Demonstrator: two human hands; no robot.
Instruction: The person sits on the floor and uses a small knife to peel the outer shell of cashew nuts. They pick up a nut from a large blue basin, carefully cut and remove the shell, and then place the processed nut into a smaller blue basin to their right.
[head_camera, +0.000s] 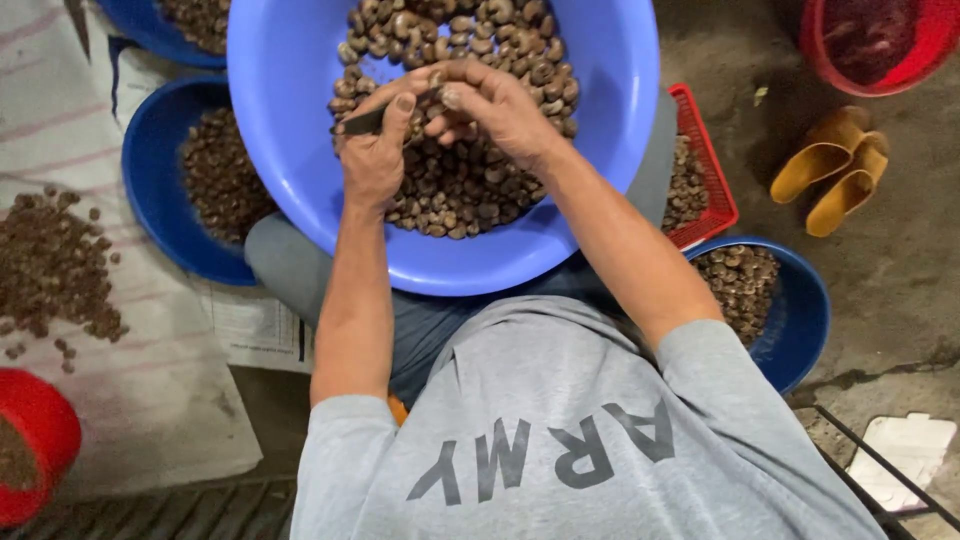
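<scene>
A large light-blue basin (290, 120) rests on my lap, holding several brown cashew nuts (460, 190). Both hands meet above the nuts. My left hand (372, 152) is closed around a small dark knife-like tool (362, 123) whose handle sticks out to the left. My right hand (497, 105) pinches a single nut (437, 92) against the tool's tip, thumb and fingers curled over it. The blade end is hidden between the fingers.
Dark-blue bowls of nuts sit at left (150, 190), top left (135, 20) and lower right (800, 320). A red basket (705, 150) lies behind the basin, with a red tub (880, 45) and yellow slippers (835, 170) beyond it. Loose nuts (50, 265) lie on a sack; a red container (35, 440) stands beside it.
</scene>
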